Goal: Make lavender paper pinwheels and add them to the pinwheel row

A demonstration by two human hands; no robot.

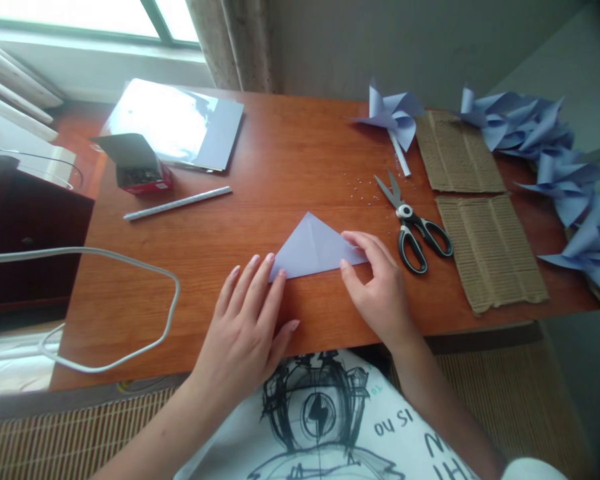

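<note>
Folded pale-violet paper triangle (313,247) lay on the table (280,160) between the fingers of both hands.
Left hand (247,320): fingers spread, tips on its left corner. Right hand (377,283): thumb and forefinger parted at its right corner; whether they gripped, could not tell. Black-handled scissors (405,212), blades parted, lay just right of the right fingers; rolled paper stick (180,203) beyond the left fingers.

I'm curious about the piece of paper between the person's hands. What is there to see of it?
The paper is plain pale lilac and looks thin. It is shaped as a broad triangle, seemingly folded, with a faint crease running down from its top corner. It lies on the wooden table, tip pointing away and long edge toward the person. Fingertips of the left hand touch its left corner; the right hand is at its right end, partly covering it.
</note>
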